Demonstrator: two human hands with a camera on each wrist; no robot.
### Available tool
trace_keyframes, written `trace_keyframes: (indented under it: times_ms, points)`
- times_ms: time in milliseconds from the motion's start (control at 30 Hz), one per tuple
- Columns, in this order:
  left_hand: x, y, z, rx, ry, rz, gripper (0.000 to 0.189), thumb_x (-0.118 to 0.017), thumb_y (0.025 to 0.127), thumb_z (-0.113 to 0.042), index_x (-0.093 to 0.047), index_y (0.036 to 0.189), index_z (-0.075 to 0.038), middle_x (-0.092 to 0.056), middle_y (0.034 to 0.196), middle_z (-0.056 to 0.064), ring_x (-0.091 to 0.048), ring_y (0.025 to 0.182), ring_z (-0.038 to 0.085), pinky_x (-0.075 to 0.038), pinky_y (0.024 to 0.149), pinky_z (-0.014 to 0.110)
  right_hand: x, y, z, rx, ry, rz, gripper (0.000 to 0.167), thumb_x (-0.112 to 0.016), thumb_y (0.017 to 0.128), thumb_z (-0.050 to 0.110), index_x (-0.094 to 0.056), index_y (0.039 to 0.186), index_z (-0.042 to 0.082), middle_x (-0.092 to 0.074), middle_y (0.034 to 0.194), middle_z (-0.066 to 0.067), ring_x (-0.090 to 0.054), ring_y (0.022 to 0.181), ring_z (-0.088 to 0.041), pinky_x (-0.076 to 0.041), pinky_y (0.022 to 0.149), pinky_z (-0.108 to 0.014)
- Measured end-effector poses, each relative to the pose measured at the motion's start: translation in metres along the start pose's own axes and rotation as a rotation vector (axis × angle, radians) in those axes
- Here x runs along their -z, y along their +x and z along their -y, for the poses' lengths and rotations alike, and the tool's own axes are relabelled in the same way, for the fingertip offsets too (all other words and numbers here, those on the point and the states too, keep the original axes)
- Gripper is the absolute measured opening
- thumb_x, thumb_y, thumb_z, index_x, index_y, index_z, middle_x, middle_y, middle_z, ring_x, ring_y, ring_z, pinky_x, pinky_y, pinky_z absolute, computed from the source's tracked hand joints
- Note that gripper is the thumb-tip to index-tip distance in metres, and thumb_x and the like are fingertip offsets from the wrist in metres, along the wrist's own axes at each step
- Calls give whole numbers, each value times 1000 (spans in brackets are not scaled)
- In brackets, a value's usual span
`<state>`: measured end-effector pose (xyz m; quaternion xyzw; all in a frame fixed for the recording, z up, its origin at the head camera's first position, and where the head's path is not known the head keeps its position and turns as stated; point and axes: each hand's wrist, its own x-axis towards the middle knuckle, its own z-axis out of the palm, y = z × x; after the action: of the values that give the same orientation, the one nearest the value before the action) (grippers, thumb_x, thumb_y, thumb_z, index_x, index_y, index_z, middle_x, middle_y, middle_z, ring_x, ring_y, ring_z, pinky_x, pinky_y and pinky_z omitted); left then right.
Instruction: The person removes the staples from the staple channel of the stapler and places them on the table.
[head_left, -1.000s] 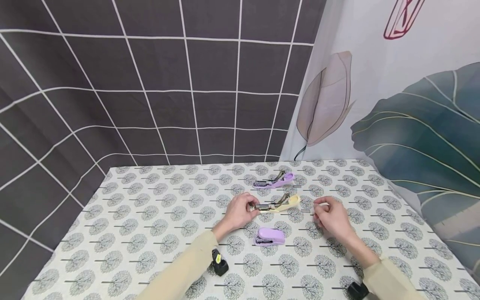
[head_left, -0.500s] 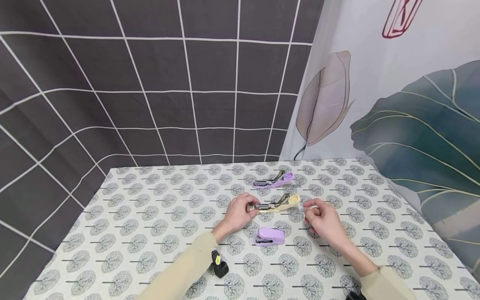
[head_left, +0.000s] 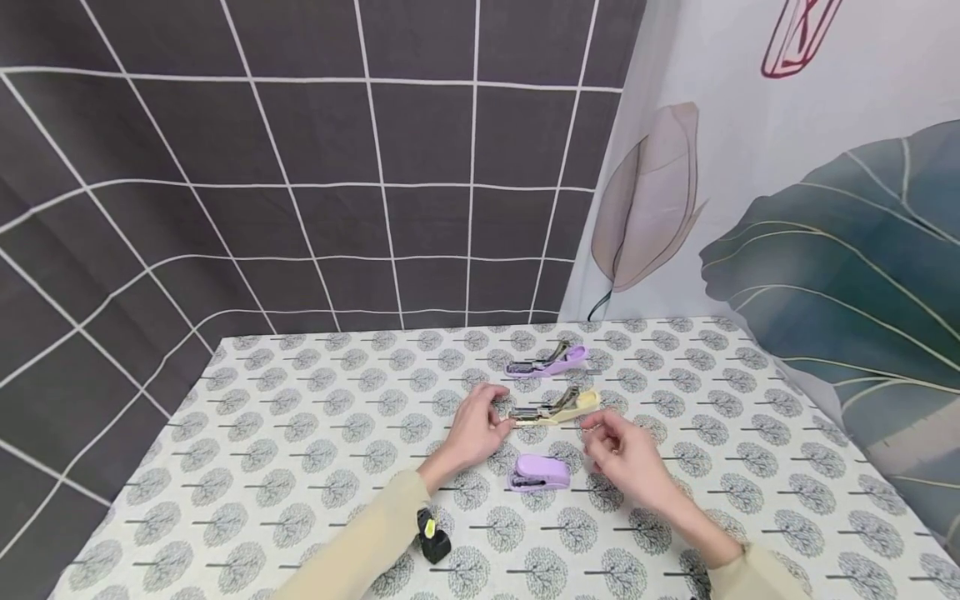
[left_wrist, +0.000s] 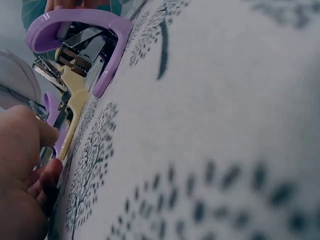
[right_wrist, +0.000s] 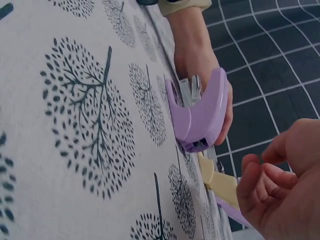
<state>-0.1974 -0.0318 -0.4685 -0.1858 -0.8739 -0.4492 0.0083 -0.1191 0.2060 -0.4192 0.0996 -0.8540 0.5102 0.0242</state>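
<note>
A yellow stapler [head_left: 558,410] lies opened up on the patterned cloth, its metal magazine pointing left. My left hand [head_left: 474,427] is beside its left end, fingers loosely bent and slightly apart from it. My right hand [head_left: 628,457] hovers near its right end with loosely curled fingers; nothing shows between them in the right wrist view. Nearer the front, a closed purple stapler [head_left: 542,472] sits between the hands. Its metal front faces the left wrist camera. Farther back lies another purple stapler [head_left: 551,362], its top swung open.
A small grey strip [head_left: 592,372] lies just right of the far purple stapler. The tree-print tablecloth [head_left: 315,508] covers the table. Behind it hangs a dark grid curtain [head_left: 322,208], with a leaf-print curtain [head_left: 817,275] on the right.
My right hand has moved left and toward the front, nearer the closed purple stapler. My left hand has drawn slightly left, off the yellow stapler's end. The staplers stay put.
</note>
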Motion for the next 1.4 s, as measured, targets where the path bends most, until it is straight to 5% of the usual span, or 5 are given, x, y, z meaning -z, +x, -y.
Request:
trace_keyframes:
  times_ms: [267,567,733,1100,1400]
  points:
    - [13,-19,-6,-14,-126,28,45,-66,82,5,-52,124,1,-54,112,10,-53,79,12,-49,71,28,-9,0,-5,280,-119,125,25,-68,86,-6,-59,109,-6,-63,94,-7,-60,80,-11,-55,69,-26]
    - [25,-43,-17,-84,-118,187,55,-68,73,5,-51,126,-3,-56,97,7,-54,76,18,-48,66,27,-14,1,0,299,-186,199,32,-73,85,2,-60,114,-1,-57,105,-14,-60,93,-29,-56,74,-32]
    - [18,-48,-16,-142,-23,229,58,-78,74,-6,-52,126,-6,-53,101,2,-53,85,12,-46,79,27,-19,0,3,270,-217,220,38,-74,83,3,-60,118,0,-55,109,-16,-59,86,-21,-55,70,-30]
    - [9,-55,-14,-123,-13,245,60,-86,73,-14,-56,125,-10,-55,104,-7,-52,85,5,-45,79,26,-30,0,7,328,-312,195,42,-78,79,3,-63,117,7,-56,112,-11,-55,98,-26,-52,80,-43]
    - [0,-60,-14,-139,-6,176,48,-86,72,-13,-63,114,-13,-55,94,-14,-50,81,3,-42,79,25,-38,1,9,396,-344,176,40,-80,78,4,-64,115,10,-54,105,-6,-48,95,-19,-48,77,-36]
